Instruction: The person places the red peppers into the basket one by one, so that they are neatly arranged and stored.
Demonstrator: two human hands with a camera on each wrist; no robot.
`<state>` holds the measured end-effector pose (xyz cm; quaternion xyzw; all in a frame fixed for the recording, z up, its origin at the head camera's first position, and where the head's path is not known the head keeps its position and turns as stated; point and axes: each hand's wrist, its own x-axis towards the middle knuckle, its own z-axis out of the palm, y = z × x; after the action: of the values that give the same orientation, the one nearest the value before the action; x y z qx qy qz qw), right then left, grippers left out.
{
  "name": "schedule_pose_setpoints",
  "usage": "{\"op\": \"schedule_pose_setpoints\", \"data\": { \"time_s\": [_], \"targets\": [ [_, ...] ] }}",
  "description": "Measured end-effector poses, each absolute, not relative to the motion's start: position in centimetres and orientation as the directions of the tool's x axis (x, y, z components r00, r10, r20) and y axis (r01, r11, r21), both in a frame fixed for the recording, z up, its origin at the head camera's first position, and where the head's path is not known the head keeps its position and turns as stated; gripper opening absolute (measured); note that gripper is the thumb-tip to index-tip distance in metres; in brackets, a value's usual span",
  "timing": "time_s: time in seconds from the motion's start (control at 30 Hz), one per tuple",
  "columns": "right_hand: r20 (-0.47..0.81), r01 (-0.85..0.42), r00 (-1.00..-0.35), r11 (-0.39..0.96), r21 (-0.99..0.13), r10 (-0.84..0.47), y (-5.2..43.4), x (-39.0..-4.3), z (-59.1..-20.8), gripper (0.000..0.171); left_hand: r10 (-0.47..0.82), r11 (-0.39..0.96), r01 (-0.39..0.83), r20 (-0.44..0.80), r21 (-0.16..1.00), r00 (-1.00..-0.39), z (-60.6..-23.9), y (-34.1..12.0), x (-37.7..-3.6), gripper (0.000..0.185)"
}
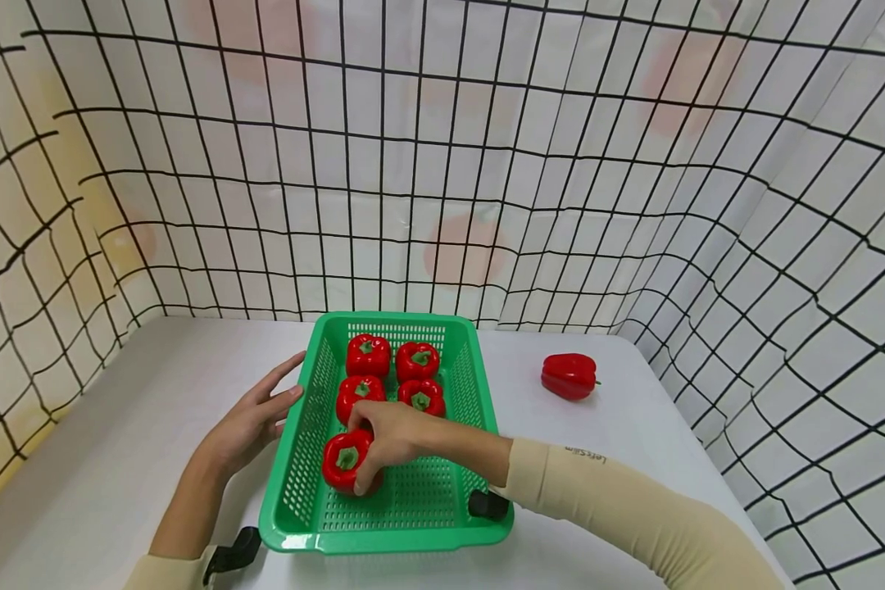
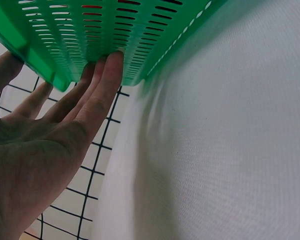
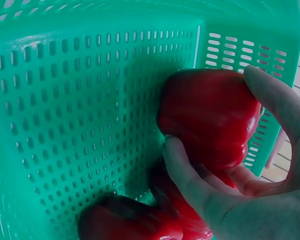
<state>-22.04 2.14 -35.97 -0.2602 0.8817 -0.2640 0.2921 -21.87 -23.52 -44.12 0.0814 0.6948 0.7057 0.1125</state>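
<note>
In the head view a green plastic basket (image 1: 383,542) stands on the white table with several red bell peppers in it. My right hand (image 1: 398,434) grips the nearest bell pepper (image 1: 342,459), at the basket's left front, thumb on one side and fingers on the other. The right wrist view shows that bell pepper (image 3: 205,115) between thumb and fingers, inside the basket. My left hand (image 1: 247,422) is at the basket's left side, fingers extended. In the left wrist view the left fingertips (image 2: 112,65) touch the slotted outer wall.
Another red bell pepper (image 1: 569,377) lies on its side on the table, right of the basket. Black netting (image 1: 420,197) hangs before white walls around the back and sides. Dark wrist devices (image 1: 488,505) sit at both sleeves.
</note>
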Motion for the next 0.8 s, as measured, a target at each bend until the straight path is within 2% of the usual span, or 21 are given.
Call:
{"op": "schedule_pose_setpoints", "data": {
  "time_s": [0.8],
  "targets": [
    [-0.386,-0.304,-0.694,0.733,-0.608,-0.608,2.04,-21.98,-36.5,0.056,0.257,0.001,-0.054,-0.052,0.999,-0.965,-44.03,-23.32,-21.91,0.069]
  ]
}}
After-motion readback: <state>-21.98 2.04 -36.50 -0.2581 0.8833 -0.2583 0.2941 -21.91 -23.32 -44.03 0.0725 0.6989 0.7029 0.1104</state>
